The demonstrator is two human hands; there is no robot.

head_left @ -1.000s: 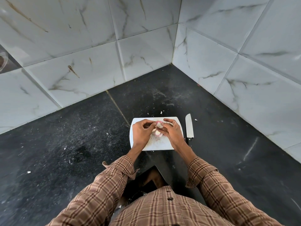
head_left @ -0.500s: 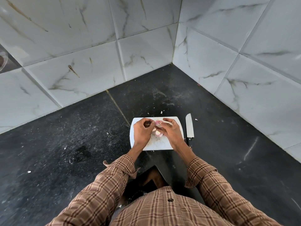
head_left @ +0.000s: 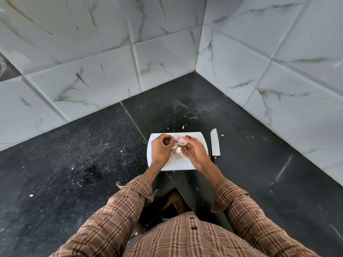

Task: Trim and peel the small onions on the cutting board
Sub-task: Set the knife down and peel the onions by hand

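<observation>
A long-sleeved checked shirt [head_left: 185,238] is worn, woven in light brown with darker brown lines crossed into a plaid. The front is fastened down the middle by dark round buttons [head_left: 194,227], two of which are seen. On either side of the buttons, the left sleeve [head_left: 118,210] and right sleeve [head_left: 246,216] are finished with cuffs; the left cuff [head_left: 138,186] is seen loose, its corner turned outward. Beyond the cuffs the forearms are left bare, as are the left hand [head_left: 161,150] and right hand [head_left: 194,151].
</observation>
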